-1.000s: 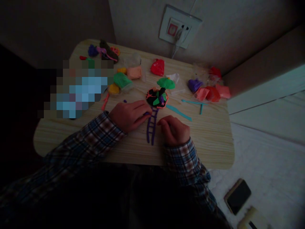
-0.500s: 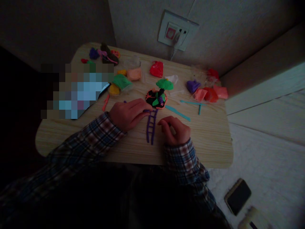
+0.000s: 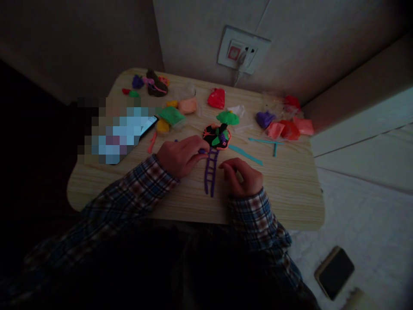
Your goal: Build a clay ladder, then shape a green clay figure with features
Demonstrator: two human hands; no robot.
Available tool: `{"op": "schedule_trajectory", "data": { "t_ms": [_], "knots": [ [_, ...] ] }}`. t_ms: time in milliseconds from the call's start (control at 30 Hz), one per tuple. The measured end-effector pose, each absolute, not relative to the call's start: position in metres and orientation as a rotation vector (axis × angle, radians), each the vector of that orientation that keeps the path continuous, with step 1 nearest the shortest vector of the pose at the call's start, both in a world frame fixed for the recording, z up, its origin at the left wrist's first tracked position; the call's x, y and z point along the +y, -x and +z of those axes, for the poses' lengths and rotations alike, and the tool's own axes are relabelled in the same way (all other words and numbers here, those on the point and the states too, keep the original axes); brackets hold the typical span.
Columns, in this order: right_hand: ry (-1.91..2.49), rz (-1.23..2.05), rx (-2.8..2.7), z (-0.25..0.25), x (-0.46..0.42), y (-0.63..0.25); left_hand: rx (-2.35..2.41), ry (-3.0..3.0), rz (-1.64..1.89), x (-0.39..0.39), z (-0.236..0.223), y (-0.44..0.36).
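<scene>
A purple clay ladder (image 3: 211,174) lies flat on the wooden table between my hands. At its upper left end, my left hand (image 3: 180,157) pinches a small purple clay piece (image 3: 202,151) between thumb and fingers. My right hand (image 3: 243,176) rests just right of the ladder with its fingers curled in. Whether anything sits in that curl is hidden. Beyond the ladder's top stands a clay model (image 3: 213,137) with a black base, an orange rim and green leaves, under a green canopy (image 3: 227,117). Another bit of purple clay shows behind my left hand.
Blue modelling tools (image 3: 245,155) lie right of the model. Bagged clay, including a green pack (image 3: 172,116), a red pack (image 3: 216,98) and a purple pack (image 3: 265,119), lines the back. A phone (image 3: 148,125) lies left, partly blurred. A wall socket (image 3: 243,49) holds a plug.
The view has shifted, so everything appears a little further right and mostly lower. Both hands keep nearly the same place beside the ladder, the left one still pinching purple clay.
</scene>
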State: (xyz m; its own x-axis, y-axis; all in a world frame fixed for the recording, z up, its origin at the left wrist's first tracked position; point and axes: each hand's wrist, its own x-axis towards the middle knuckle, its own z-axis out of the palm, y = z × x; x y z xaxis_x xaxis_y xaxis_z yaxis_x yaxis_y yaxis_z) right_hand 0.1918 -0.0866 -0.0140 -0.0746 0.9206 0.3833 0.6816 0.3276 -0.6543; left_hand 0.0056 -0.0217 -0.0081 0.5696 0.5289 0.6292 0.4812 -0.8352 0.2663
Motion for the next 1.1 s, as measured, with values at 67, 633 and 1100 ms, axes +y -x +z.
{"op": "schedule_trajectory", "data": {
  "t_ms": [67, 633, 1100],
  "knots": [
    [1.435, 0.411, -1.797, -0.0156, -0.0863, -0.1916, 0.890, -2.728, 1.135, -0.0214, -0.0091, -0.0058],
    [1.422, 0.402, -1.826, -0.0159, -0.0851, -0.1923, 0.825, -2.762, 1.112, -0.0214, -0.0070, -0.0047],
    [1.403, 0.397, -1.887, -0.0147, -0.0863, -0.1933, 0.800, -2.754, 1.092, -0.0226, -0.0049, -0.0040]
  ]
}}
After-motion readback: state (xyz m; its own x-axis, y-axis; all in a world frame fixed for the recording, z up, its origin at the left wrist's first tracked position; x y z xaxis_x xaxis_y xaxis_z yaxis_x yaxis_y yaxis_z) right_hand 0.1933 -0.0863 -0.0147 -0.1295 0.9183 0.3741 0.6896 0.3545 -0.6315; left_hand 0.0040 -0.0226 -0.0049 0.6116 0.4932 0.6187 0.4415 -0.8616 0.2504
